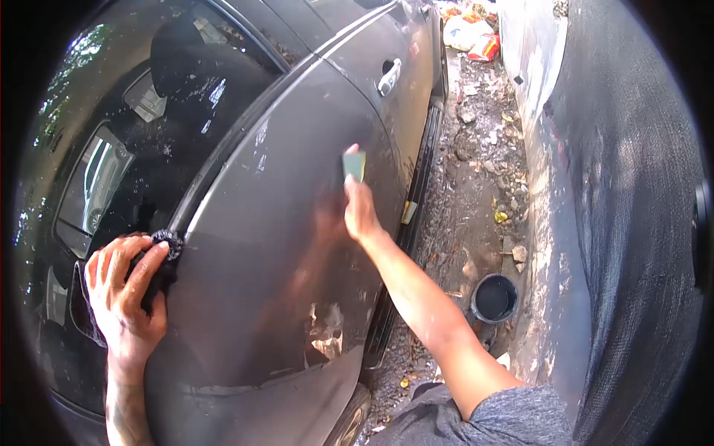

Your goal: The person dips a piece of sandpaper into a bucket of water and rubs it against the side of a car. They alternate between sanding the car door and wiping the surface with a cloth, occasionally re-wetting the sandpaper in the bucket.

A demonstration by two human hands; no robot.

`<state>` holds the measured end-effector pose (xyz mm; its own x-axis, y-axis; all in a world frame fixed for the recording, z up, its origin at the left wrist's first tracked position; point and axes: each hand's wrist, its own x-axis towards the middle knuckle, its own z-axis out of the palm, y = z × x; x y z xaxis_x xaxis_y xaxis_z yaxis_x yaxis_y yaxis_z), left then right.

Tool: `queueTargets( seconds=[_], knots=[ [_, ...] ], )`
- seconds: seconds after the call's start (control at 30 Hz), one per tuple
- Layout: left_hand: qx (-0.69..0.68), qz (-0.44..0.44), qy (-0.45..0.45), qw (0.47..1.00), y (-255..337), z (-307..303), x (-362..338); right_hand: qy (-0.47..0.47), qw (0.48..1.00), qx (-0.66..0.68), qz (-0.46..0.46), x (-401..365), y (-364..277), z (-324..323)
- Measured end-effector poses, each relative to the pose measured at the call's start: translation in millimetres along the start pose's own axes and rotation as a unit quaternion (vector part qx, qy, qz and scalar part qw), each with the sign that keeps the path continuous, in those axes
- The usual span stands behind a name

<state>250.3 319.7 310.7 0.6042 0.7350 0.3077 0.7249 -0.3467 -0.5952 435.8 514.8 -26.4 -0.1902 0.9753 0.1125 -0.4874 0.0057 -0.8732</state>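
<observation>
My right hand (360, 208) presses a small flat grey-green pad (354, 167) against the dark grey car door (297, 163), below and left of the chrome door handle (389, 77). A yellowish edge shows on the pad's right side. At the lower left, my left hand (126, 290) is closed over a bunched dark cloth (169, 244), beside the lower edge of the dark side window (171, 149). Part of the cloth is hidden under the fingers. Near the rear of the door panel is a pale, scraped-looking patch (327, 331).
A dark bucket (494, 299) with dark liquid stands on the wet, rubble-strewn ground (476, 186) to the right. A narrow strip separates the car from a wall (547, 223) draped with dark mesh (632, 186). Plastic bags (468, 36) lie at the far end.
</observation>
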Motion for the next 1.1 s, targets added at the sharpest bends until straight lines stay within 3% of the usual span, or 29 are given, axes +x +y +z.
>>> queueTargets(
  seconds=[0.07,0.1,0.2,0.27,0.3,0.33,0.4,0.47,0.53,0.57,0.63,0.7,0.8,0.83,0.9,0.93,1.0,1.03,1.07,1.1],
  knots=[
    [0.014,0.008,-0.021,1.0,-3,-2,-2,0.104,0.972,-0.092,-0.191,-17,17,34],
    [0.013,0.011,-0.019,1.0,-3,-2,-1,0.108,0.971,-0.092,-0.191,-42,21,44],
    [0.018,0.015,-0.015,1.0,-1,-2,-1,-0.046,0.906,-0.216,-0.362,-129,27,73],
    [0.03,0.013,-0.022,0.999,-3,0,-2,0.023,0.901,-0.322,-0.29,-76,33,58],
    [0.031,0.018,-0.027,0.999,-3,0,0,0.057,0.977,-0.065,-0.197,-39,31,44],
    [0.029,0.022,-0.022,0.999,-3,-1,0,0.058,0.978,-0.06,-0.191,-21,30,35],
    [0.031,0.02,-0.016,0.999,-2,-3,-2,0.16,0.921,-0.279,-0.218,2,24,25],
    [0.022,0.023,-0.029,0.999,-3,-3,-1,0.031,0.962,-0.114,-0.246,-77,11,74],
    [0.023,0.024,-0.033,0.999,0,-7,1,-0.072,0.895,-0.272,-0.347,-156,31,95],
    [-0.009,0.018,-0.034,0.999,4,-11,4,-0.074,0.896,-0.267,-0.347,-146,45,93],
    [-0.03,0.006,-0.033,0.999,6,-10,2,-0.047,0.935,-0.08,-0.343,-100,74,83],
    [-0.008,0.013,-0.036,0.999,-2,-3,-3,0.079,0.942,-0.208,-0.252,-46,25,46],
    [0.02,0.017,-0.008,1.0,-3,2,-2,0.092,0.922,-0.257,-0.273,-54,15,54],
    [0.011,0.018,-0.014,1.0,-4,1,-2,0.052,0.942,-0.154,-0.292,-75,43,81],
    [-0.008,0.018,-0.011,1.0,-4,3,-3,-0.059,0.922,-0.261,-0.279,-154,28,110],
    [-0.004,0.016,-0.01,1.0,-5,3,-5,-0.092,0.886,-0.326,-0.316,-178,20,115],
    [-0.013,0.035,-0.01,0.999,-9,4,-7,-0.06,0.861,-0.364,-0.351,-160,23,107],
    [-0.016,0.04,-0.015,0.999,-8,4,-6,-0.061,0.933,-0.188,-0.302,-119,38,105],
    [-0.006,0.039,-0.008,0.999,-7,5,-4,0.012,0.903,-0.382,-0.198,-104,-14,90],
    [0.003,0.035,0.001,0.999,-6,5,-4,0.081,0.843,-0.486,-0.216,-69,5,77]
  ],
)
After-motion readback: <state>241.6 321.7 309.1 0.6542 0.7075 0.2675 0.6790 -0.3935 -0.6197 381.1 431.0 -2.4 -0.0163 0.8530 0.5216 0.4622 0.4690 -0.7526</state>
